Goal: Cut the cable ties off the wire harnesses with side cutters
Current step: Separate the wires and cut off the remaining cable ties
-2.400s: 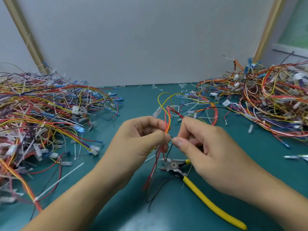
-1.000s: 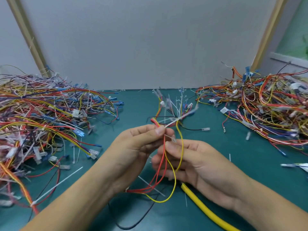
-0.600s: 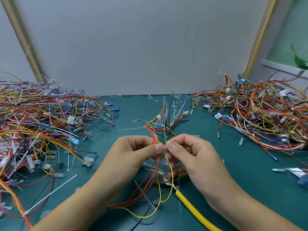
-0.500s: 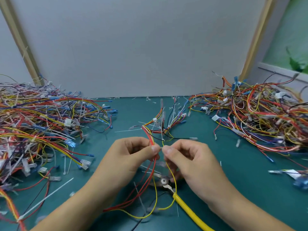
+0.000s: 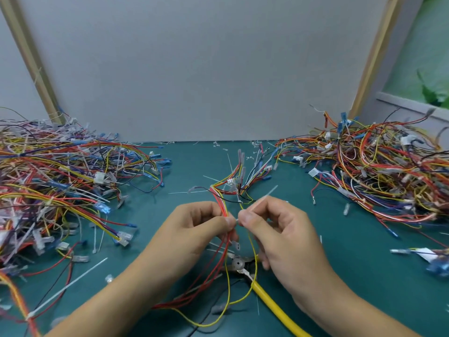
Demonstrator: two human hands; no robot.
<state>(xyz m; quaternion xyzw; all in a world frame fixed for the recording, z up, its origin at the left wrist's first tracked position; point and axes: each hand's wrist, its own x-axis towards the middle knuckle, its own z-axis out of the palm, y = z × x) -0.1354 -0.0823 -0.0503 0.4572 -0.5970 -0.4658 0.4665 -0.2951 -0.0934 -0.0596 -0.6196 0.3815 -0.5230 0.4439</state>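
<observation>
My left hand (image 5: 194, 229) pinches a wire harness (image 5: 220, 205) of red, yellow and black wires between thumb and forefinger, above the table's middle. My right hand (image 5: 279, 229) pinches a thin white cable tie (image 5: 263, 196) that sticks up to the right from the same harness. The two thumbs nearly touch. Below the hands, the side cutters (image 5: 267, 300) with yellow handles lie on the green table (image 5: 340, 251), their jaws partly under my right hand. The harness ends fan out beyond my fingers towards the wall.
A big heap of loose wire harnesses (image 5: 53, 181) fills the left side of the table. Another heap of harnesses (image 5: 379, 171) lies at the right back. Cut white ties (image 5: 68, 287) lie scattered around. A grey wall closes the back.
The harness was turned and lowered between my hands, and its loop now hangs down to the table. My right hand has moved from the wires to a white cable tie.
</observation>
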